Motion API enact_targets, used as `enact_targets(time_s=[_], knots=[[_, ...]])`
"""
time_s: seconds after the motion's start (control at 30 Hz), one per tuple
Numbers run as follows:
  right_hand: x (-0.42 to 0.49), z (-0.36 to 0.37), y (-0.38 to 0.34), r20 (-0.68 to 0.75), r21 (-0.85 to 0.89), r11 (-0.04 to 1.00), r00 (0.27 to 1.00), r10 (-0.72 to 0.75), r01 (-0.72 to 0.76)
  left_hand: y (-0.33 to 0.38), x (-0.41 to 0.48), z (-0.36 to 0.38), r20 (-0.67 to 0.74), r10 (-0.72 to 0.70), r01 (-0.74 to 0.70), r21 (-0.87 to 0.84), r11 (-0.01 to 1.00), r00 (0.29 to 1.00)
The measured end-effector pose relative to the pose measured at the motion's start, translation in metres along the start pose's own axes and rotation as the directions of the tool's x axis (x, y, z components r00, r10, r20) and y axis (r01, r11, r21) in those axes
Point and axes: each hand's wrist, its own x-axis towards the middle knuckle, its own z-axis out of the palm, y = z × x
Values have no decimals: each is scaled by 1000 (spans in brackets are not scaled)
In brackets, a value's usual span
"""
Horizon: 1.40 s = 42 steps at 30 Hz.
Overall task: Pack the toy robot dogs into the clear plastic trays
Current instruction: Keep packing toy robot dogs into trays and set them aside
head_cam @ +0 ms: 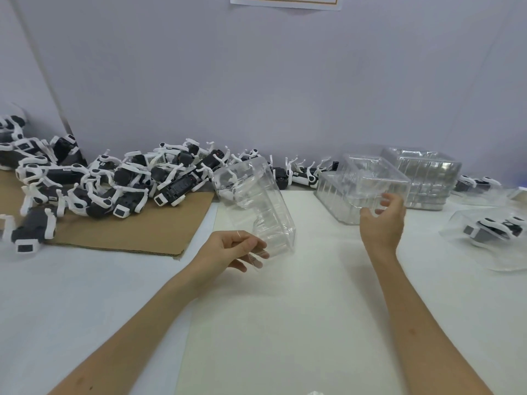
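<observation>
My left hand (238, 249) pinches the near end of a clear plastic tray (253, 198), which is lifted off the table and tilted away from me. It holds no dog. My right hand (383, 220) hovers with loosely curled fingers at the front of a stack of clear trays (368, 181), and I cannot tell whether it touches the stack. A heap of black and white toy robot dogs (114, 178) covers the back left of the table.
A brown cardboard sheet (134, 235) lies under the heap. A second stack of trays (425, 172) stands at the back right. At the right edge a packed tray with a dog (493, 232) lies beside another one (479, 183). The wall is close behind.
</observation>
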Motion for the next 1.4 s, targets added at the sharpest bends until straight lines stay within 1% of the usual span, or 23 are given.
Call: enact_targets(time_s=[0.07, 0.1, 0.17, 0.2, 0.27, 0.3, 0.37, 0.43, 0.47, 0.5, 0.6, 0.7, 0.77, 0.87, 0.93, 1.0, 1.07, 1.17, 1.23, 1.27, 1.3, 1.33, 1.4], knots=[[-3, 5, -1, 178, -20, 1000, 984, 5, -1, 0, 1, 0, -24, 11, -11, 9, 1000, 1000], [-6, 7, -3, 239, -34, 999, 971, -10, 19, -1, 1, 0, -37, 20, -19, 9, 1000, 999], [-17, 12, -13, 269, -24, 997, 961, -60, 69, -2, 2, 1, -69, 43, -43, -4, 999, 997], [-24, 14, -21, 258, 19, 995, 961, -95, 93, -2, 3, 0, -89, 57, -59, -18, 998, 994], [-41, 18, -41, 271, 176, 972, 942, -198, 154, -3, 3, 1, -124, 83, -91, -54, 994, 989], [-51, 19, -51, 309, 258, 949, 914, -261, 183, -4, 3, 1, -136, 91, -102, -78, 992, 987], [-74, 23, -67, 428, 352, 904, 817, -386, 243, -5, 3, 2, -135, 97, -116, -142, 983, 986], [-97, 31, -74, 564, 331, 898, 703, -434, 289, -5, 4, 2, -131, 94, -119, -195, 974, 987], [-105, 35, -74, 616, 296, 903, 661, -429, 311, -5, 4, 2, -145, 97, -125, -200, 972, 985], [-111, 39, -74, 647, 267, 906, 637, -421, 327, -5, 4, 1, -170, 100, -132, -193, 972, 980], [-113, 41, -68, 667, 259, 910, 621, -411, 323, -6, 4, 1, -227, 86, -126, -164, 978, 970], [-108, 37, -67, 671, 309, 908, 612, -419, 283, -6, 6, 1, -234, 68, -97, -116, 989, 970], [-106, 36, -69, 666, 316, 911, 622, -413, 266, -3, 8, 0, -252, 51, -75, -89, 993, 967], [-99, 34, -72, 653, 311, 918, 647, -394, 245, 0, 11, 0, -325, 46, -61, -36, 998, 945], [-91, 31, -74, 620, 336, 919, 686, -380, 205, 0, 12, 1, -326, 61, -71, -17, 997, 943], [-80, 26, -75, 531, 374, 912, 768, -358, 167, 1, 12, -1, -292, 77, -88, -25, 996, 953], [-67, 18, -73, 409, 427, 894, 853, -324, 135, 1, 10, -6, -288, 82, -102, -55, 993, 954], [-50, 8, -69, 277, 497, 863, 926, -257, 91, 0, 9, -15, -337, 34, -90, -152, 984, 941], [-47, 4, -66, 154, 469, 870, 956, -251, 153, 1, 11, -18, -339, -34, -57, -255, 965, 940], [-46, 4, -65, 68, 430, 877, 961, -268, 214, 1, 11, -18, -335, -64, -49, -318, 947, 940], [-46, 4, -65, -31, 362, 884, 952, -305, 296, 2, 12, -18, -338, -94, -41, -370, 928, 937], [-45, 3, -66, -132, 259, 886, 923, -362, 384, 2, 12, -18, -347, -123, -30, -404, 914, 930], [-36, 3, -70, -289, 6, 849, 814, -504, 528, 2, 12, -17, -367, -164, -14, -436, 900, 916]])
